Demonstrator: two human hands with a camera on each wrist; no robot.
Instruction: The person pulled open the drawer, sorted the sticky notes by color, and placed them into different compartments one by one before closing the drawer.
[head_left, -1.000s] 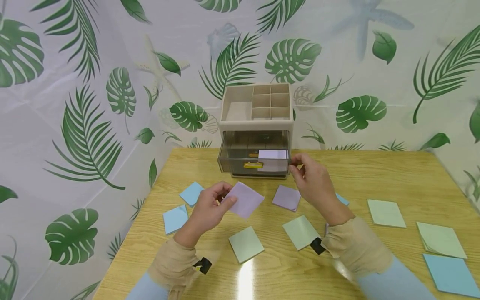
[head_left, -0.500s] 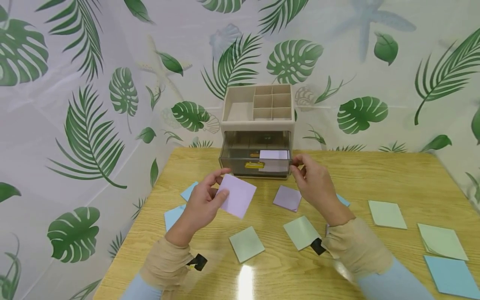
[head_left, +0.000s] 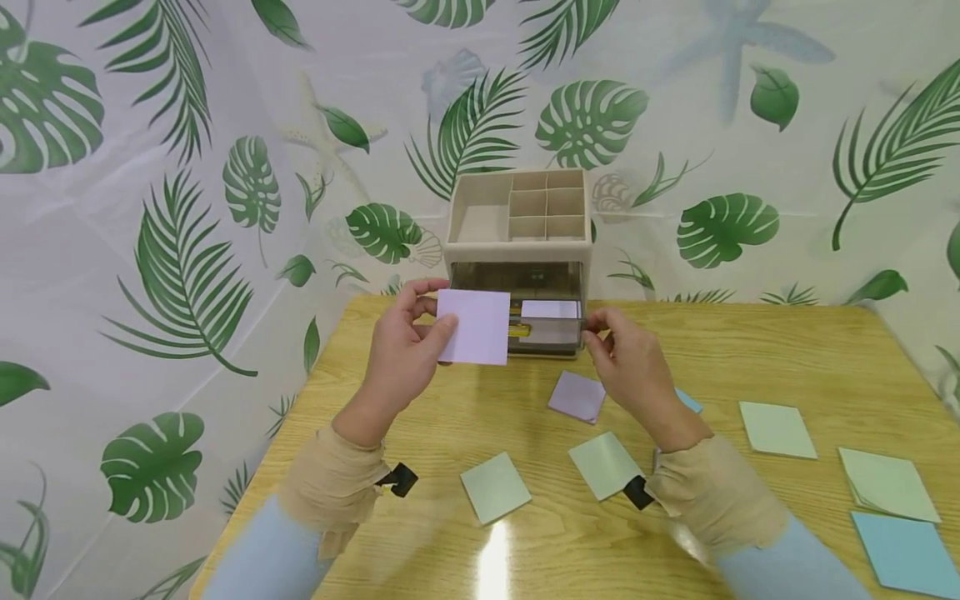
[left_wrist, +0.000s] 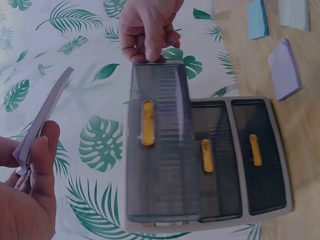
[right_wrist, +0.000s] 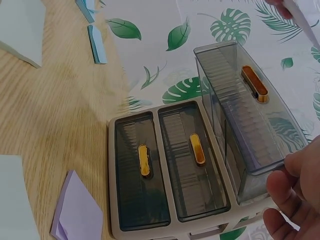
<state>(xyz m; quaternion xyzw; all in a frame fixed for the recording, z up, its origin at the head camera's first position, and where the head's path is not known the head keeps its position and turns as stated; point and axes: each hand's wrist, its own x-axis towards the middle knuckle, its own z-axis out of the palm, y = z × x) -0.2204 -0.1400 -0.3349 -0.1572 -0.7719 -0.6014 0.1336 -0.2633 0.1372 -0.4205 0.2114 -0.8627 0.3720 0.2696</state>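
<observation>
My left hand (head_left: 401, 350) pinches a lilac sticky-note pad (head_left: 478, 327) by its left side, thumb across its face. In the head view the pad overlaps the left part of a pulled-out, smoky see-through drawer (left_wrist: 165, 175) with a gold handle (left_wrist: 148, 122). It is the top drawer of a beige desk organizer (head_left: 517, 248). My right hand (head_left: 633, 362) holds the drawer's front right corner between thumb and fingers. Another lilac pad (head_left: 550, 309) lies inside the drawer's right half. One more purple pad (head_left: 577, 397) is on the table in front of the organizer.
Two green pads, one left (head_left: 496, 489) and one right (head_left: 603, 465), lie on the wooden table (head_left: 420, 550) nearer to me. At far right are more green pads (head_left: 777, 430) and a blue pad (head_left: 904, 552). A leaf-patterned sheet (head_left: 300, 208) stands behind the organizer.
My left hand has raised the lilac pad and carried it toward the drawer, turning its face more upright. My right hand has stayed at the drawer corner.
</observation>
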